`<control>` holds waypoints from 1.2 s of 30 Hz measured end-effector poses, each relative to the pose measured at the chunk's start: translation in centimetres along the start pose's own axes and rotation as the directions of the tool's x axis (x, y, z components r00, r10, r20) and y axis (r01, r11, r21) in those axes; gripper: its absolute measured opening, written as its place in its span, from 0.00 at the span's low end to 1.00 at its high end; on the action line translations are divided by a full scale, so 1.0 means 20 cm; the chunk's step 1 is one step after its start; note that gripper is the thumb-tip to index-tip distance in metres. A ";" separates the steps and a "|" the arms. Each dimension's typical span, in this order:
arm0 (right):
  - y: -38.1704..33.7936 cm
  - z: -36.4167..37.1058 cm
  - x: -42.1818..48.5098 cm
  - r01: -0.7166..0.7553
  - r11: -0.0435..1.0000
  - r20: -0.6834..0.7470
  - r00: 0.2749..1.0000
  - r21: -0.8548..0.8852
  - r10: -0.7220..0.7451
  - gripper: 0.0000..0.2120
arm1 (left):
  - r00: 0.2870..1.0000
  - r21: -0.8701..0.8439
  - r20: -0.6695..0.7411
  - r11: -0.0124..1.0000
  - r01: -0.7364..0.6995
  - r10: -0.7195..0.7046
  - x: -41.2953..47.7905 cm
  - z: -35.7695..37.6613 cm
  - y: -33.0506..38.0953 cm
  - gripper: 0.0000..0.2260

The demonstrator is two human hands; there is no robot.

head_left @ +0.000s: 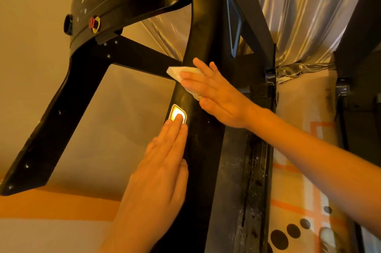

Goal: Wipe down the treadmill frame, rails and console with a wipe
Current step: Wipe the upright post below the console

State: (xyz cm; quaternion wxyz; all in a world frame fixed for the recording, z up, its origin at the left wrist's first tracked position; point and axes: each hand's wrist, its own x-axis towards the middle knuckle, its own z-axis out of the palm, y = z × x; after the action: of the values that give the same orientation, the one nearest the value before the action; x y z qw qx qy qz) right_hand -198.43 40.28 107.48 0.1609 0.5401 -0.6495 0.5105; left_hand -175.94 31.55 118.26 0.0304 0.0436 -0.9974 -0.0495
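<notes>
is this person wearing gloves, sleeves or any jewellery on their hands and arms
No. The left hand and right hand are both bare, with no gloves, rings, watch or bracelet showing. The right forearm is uncovered as far as the frame reaches, and no sleeve is in view.

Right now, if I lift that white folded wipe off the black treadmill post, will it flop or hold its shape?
Probably floppy: the white folded wipe lies flattened against the black treadmill post under the flat right hand. Likely very light, as its free corner looks thin. It should slide readily, since the post looks glossy.
</notes>
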 end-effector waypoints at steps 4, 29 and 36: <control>-0.01 -0.12 0.18 0.186 0.976 0.228 0.961 -0.118 -0.155 0.21 | 0.999 -0.010 -0.029 1.000 -0.020 0.020 -0.01 0.01 -0.01 0.26; 0.01 -0.08 0.16 0.197 0.971 0.107 0.977 -0.135 -0.183 0.21 | 0.998 0.016 -0.027 0.999 -0.050 0.050 -0.01 0.01 -0.02 0.26; 0.05 0.01 0.04 0.119 0.988 -0.028 0.992 -0.098 -0.122 0.22 | 0.999 0.023 -0.040 0.999 -0.026 0.027 0.00 0.01 -0.01 0.26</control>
State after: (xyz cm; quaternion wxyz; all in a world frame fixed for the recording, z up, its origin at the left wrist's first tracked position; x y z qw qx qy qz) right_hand -199.53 39.69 107.47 0.2282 0.5611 -0.6366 0.4774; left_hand -175.90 31.28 118.04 0.0509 0.0315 -0.9975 -0.0370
